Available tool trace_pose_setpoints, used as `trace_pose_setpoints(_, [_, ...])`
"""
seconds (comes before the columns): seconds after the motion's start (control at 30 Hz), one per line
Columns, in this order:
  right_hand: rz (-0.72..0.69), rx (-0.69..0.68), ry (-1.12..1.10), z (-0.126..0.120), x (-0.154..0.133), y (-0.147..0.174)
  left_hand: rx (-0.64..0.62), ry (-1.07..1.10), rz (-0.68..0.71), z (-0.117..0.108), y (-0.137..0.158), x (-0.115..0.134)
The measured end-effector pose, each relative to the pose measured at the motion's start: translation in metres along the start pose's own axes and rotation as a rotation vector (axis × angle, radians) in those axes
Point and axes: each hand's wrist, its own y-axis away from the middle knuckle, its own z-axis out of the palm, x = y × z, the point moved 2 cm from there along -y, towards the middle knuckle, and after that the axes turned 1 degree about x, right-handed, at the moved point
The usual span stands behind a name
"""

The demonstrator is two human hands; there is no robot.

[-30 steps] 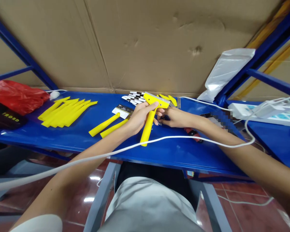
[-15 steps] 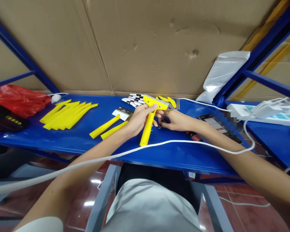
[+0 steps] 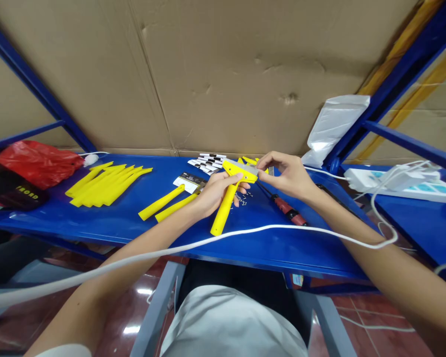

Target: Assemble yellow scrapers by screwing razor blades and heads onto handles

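My left hand (image 3: 212,192) is closed around the neck of a yellow scraper (image 3: 224,212), its thumb pressed on the wide head and the handle slanting down toward me. A grey metal blade (image 3: 250,170) shows along the head's upper edge. My right hand (image 3: 290,174) is pinched at the right end of that blade; what sits between thumb and forefinger is too small to make out. Below the hands lie several small screws (image 3: 240,198). A red and black screwdriver (image 3: 290,212) rests just right of them, its shaft pointing toward the scraper.
Two yellow scrapers with labelled blade covers (image 3: 161,202) lie left of my hands, and a row of yellow handles (image 3: 106,188) farther left. Black-and-white covers (image 3: 207,162) are piled behind. A white cable (image 3: 263,228) crosses in front. A power strip (image 3: 405,183) stands right.
My right hand has risen from the screws to the blade's right end. The screwdriver now shows fully, while the phone is mostly hidden by my forearm. My left hand keeps holding the scraper.
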Motion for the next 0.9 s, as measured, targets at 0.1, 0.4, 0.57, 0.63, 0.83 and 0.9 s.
trace_pose_setpoints(0.1, [0.012, -0.005, -0.004, -0.001, 0.001, 0.000, -0.020, -0.006, -0.031, 0.001, 0.000, -0.001])
trace_pose_setpoints(0.4, [0.042, -0.034, -0.056, -0.004, 0.012, 0.002, -0.019, -0.002, -0.072, 0.005, 0.003, 0.000])
trace_pose_setpoints(0.57, [0.144, -0.028, -0.172, -0.003, 0.012, 0.000, -0.010, 0.014, -0.076, 0.004, 0.003, 0.001])
trace_pose_setpoints(0.63, [0.203, -0.019, -0.261, -0.001, 0.016, -0.001, -0.010, 0.029, -0.073, 0.003, 0.002, 0.001])
trace_pose_setpoints(0.83, [0.402, -0.017, -0.582, 0.005, 0.036, 0.002, -0.005, 0.079, -0.030, -0.005, -0.001, -0.001])
trace_pose_setpoints(0.9, [0.433, -0.049, -0.599, 0.006, 0.039, 0.003, 0.005, 0.080, -0.018, -0.006, -0.002, 0.000])
